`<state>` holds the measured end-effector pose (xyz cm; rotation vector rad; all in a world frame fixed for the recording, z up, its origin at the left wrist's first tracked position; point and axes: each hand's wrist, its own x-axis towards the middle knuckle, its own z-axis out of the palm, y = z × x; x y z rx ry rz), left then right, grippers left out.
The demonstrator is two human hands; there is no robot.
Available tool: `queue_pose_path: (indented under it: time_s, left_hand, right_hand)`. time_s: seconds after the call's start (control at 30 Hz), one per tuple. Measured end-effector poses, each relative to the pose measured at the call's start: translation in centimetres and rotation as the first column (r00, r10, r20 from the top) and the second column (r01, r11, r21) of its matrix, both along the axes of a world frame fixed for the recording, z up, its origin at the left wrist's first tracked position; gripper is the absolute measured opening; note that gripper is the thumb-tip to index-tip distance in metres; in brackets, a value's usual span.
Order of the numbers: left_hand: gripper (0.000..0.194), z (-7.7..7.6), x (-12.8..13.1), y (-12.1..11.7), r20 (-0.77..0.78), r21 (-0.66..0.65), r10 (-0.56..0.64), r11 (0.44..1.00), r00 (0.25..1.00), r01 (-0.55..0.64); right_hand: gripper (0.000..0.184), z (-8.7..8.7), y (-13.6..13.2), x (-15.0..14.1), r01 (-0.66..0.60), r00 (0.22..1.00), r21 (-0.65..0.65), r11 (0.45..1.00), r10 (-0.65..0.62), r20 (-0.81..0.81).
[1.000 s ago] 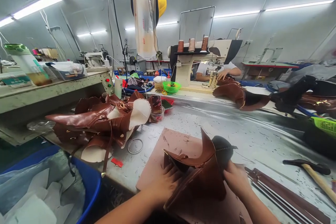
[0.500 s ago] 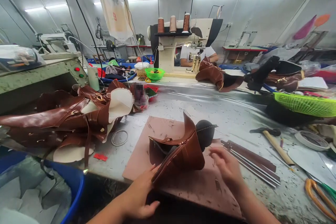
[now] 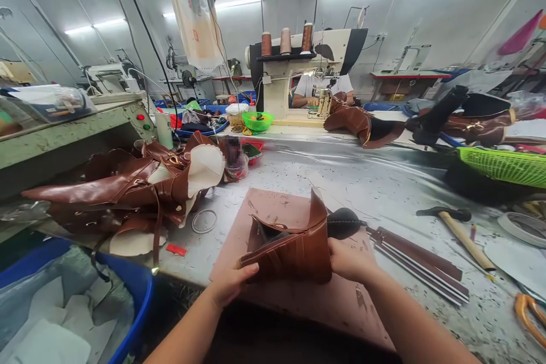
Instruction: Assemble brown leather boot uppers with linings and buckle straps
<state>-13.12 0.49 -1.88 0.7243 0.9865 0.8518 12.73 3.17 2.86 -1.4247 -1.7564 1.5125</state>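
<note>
A brown leather boot upper (image 3: 294,253) lies on its side across a pinkish-brown board (image 3: 277,202), with a black lining showing at its left opening and a black rounded piece (image 3: 343,222) behind its right end. My left hand (image 3: 232,284) is closed on the upper's lower left edge, thumb on top of the leather. At the right end, my right hand (image 3: 347,259) grips the upper's edge, its fingertips hidden behind the leather.
Dark brown strips (image 3: 420,259) and a hammer (image 3: 460,230) lie to the right. Several brown uppers (image 3: 136,182) are heaped at left, above a blue bin (image 3: 143,296). A sewing machine (image 3: 273,82) stands ahead, with a person (image 3: 305,88) behind it. Orange-handled scissors (image 3: 526,318) lie far right.
My right hand has moved from beside the upper onto its right end and closed there. The left thumb has come up onto the leather, and the upper has turned slightly.
</note>
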Motion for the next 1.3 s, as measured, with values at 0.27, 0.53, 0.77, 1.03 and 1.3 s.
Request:
queue_pose_path:
  time_s: [0.27,0.53,0.77,1.03,1.3]
  left_hand:
    - [0.033,0.6,0.6,0.2,0.193,0.008,0.171,0.984,0.966,-0.176]
    - [0.024,1.3,1.3,0.8,0.244,-0.054,0.242,0.97,0.939,-0.236]
    - [0.021,1.3,1.3,1.1,0.261,-0.086,0.272,0.962,0.926,-0.258]
    - [0.028,1.2,1.4,1.3,0.259,-0.094,0.318,0.948,0.912,-0.304]
    - [0.027,1.2,1.7,1.2,0.276,-0.11,0.314,0.949,0.908,-0.294]
  right_hand:
    - [0.012,-0.3,0.5,-1.3,0.009,0.988,-0.044,0.999,-0.015,-0.152]
    - [0.014,-0.2,0.5,-1.2,0.049,0.993,0.051,0.997,-0.043,-0.11]
    - [0.012,-0.4,1.0,0.7,-0.096,0.992,0.114,0.989,0.104,-0.073]
    - [0.018,-0.5,-0.1,0.7,-0.136,0.952,0.101,0.986,0.159,-0.263]
    - [0.019,-0.7,-1.3,-0.8,0.1,0.981,0.135,0.986,-0.075,-0.177]
